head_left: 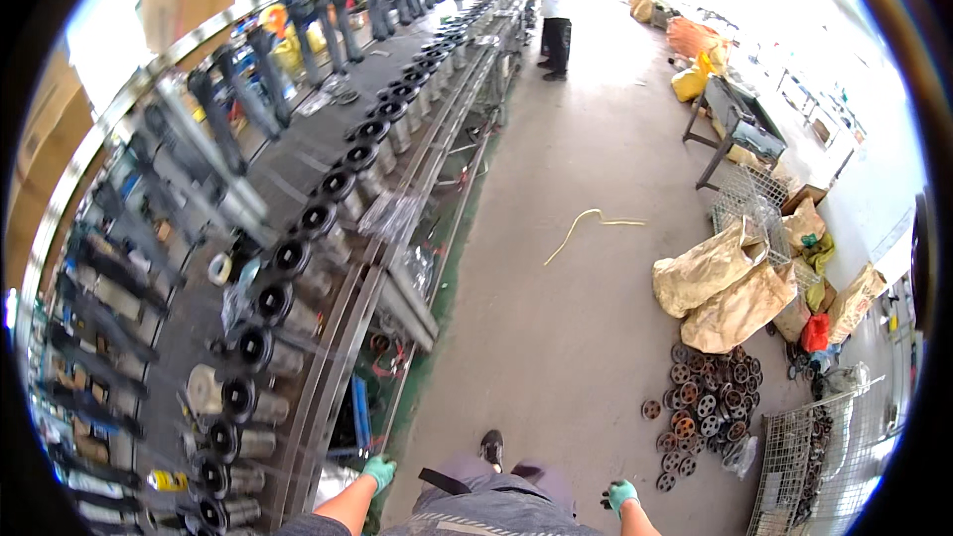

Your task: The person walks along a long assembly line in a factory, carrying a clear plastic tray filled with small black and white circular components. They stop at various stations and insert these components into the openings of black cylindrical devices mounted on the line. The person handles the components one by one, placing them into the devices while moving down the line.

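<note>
Left hand (378,471), gloved, loosely spread, hangs beside the counter (328,407); nearest motor housings (233,442) look heavy, rigid, best gripped round the barrel; right hand (621,495) half-curled, empty

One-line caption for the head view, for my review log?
Gloved left hand and right hand hang empty beside a long bench of black motor parts; metal wheels lie on the floor.

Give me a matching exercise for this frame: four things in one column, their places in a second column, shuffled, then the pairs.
Things:
1. left hand
2. right hand
3. tan sacks
4. yellow strip

Places:
A. on the bare floor mid-aisle
B. beside the long workbench edge
C. just above the heap of small metal wheels
D. low in the picture, left of the wire basket

Pairs: 1-B, 2-D, 3-C, 4-A
</note>
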A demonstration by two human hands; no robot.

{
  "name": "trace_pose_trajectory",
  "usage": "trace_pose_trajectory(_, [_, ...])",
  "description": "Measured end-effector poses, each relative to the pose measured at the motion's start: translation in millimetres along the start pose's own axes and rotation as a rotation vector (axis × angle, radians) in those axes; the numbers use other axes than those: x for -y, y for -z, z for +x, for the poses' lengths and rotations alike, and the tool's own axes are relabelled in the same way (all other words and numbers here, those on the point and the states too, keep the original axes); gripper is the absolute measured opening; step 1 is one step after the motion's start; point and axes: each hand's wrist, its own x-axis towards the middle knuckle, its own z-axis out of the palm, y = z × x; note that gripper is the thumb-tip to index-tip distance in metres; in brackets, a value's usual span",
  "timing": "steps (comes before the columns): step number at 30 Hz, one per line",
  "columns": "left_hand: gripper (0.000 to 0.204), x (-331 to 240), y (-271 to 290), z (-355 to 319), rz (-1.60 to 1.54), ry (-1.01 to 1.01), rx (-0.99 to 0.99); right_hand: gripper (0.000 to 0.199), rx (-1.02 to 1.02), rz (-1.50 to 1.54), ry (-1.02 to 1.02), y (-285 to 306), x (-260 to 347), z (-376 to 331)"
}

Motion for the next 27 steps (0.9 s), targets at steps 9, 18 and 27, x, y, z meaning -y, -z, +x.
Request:
trace_pose_trajectory(9, [0.029, -440.5, 109.4, 266.0, -0.292, -0.201, 0.035, 0.036, -0.127, 0.566, -0.270, 3.1, 102.8, 73.1])
trace_pose_trajectory(18, [0.040, -515.0, 116.1, 422.2, -0.313, -0.012, 0.001, 0.030, 0.105, 0.390, -0.061, 28.4, 558.8, 266.7])
trace_pose_trajectory(27, [0.033, -808.7, 173.4, 664.7, -0.627, 0.177, -0.157, 0.033, -0.156, 0.426, 0.388, 63.1, 1088.5, 344.6])
